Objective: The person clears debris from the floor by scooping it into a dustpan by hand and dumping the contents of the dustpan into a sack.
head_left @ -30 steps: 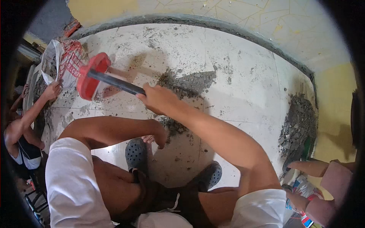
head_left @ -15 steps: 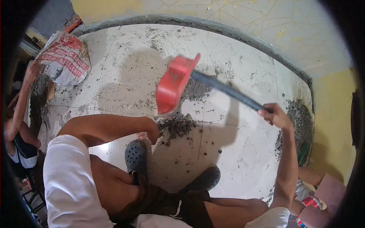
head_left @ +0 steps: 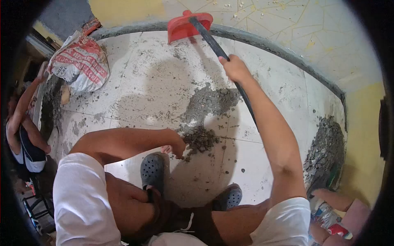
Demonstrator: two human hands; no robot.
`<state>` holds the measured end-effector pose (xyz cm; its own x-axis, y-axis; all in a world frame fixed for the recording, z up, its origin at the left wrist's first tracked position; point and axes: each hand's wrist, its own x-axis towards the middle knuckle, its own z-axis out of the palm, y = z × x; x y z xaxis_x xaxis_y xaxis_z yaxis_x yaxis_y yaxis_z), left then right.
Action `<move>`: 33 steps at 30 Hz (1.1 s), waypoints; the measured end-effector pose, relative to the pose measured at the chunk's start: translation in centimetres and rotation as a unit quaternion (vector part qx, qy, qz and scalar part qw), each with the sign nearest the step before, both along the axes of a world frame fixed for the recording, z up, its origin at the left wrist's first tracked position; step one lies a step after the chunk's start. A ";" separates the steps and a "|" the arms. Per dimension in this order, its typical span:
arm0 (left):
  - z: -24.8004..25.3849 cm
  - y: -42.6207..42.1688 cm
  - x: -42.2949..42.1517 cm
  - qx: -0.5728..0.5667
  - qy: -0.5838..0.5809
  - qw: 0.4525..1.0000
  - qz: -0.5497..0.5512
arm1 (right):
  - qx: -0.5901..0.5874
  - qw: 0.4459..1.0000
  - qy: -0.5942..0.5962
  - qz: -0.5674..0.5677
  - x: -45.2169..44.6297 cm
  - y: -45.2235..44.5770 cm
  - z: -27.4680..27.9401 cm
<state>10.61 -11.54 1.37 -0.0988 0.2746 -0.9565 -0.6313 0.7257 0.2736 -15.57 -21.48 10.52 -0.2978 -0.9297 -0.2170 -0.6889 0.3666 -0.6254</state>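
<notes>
My right hand (head_left: 236, 69) is closed round the black handle of a long-handled red dustpan (head_left: 185, 32). The pan is raised at the far side, by the base of the wall, and the handle slants back under my right forearm. My left hand (head_left: 177, 143) hangs bent at the wrist in front of my left foot, near a small heap of grey rubble (head_left: 200, 138); its fingers are mostly hidden, so I cannot tell what they do. Beyond that heap, more loose grey debris (head_left: 211, 102) is spread over the white tiled floor (head_left: 143, 53).
A printed white-and-red sack (head_left: 82, 61) stands at the far left, with another person's arm (head_left: 26, 98) reaching to it. A larger rubble pile (head_left: 326, 149) lies along the right wall. Another person's limbs (head_left: 334, 200) show at lower right. My grey clogs (head_left: 152, 172) are on the tiles.
My right hand has swung forward and left, carrying the dustpan away from above the heap to the far wall. The pan has turned. My left hand has barely moved.
</notes>
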 end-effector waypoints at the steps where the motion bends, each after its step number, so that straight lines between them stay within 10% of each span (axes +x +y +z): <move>1: 0.1 -0.2 -0.1 -0.004 0.029 0.999 -0.022 | 0.000 0.999 0.033 0.009 0.0 1.8 0.2; 13: -5.1 -3.9 1.6 -0.028 -0.054 0.998 0.025 | 0.193 0.963 -0.133 -0.129 -5.0 34.6 7.2; 19: -2.4 -3.2 1.3 -0.046 -0.043 0.998 0.006 | 0.105 0.975 -0.106 -0.166 -4.4 29.1 12.8; 33: 0.2 -1.8 4.9 -0.056 0.018 0.997 0.045 | -0.004 0.993 -0.030 -0.114 -6.9 13.1 3.7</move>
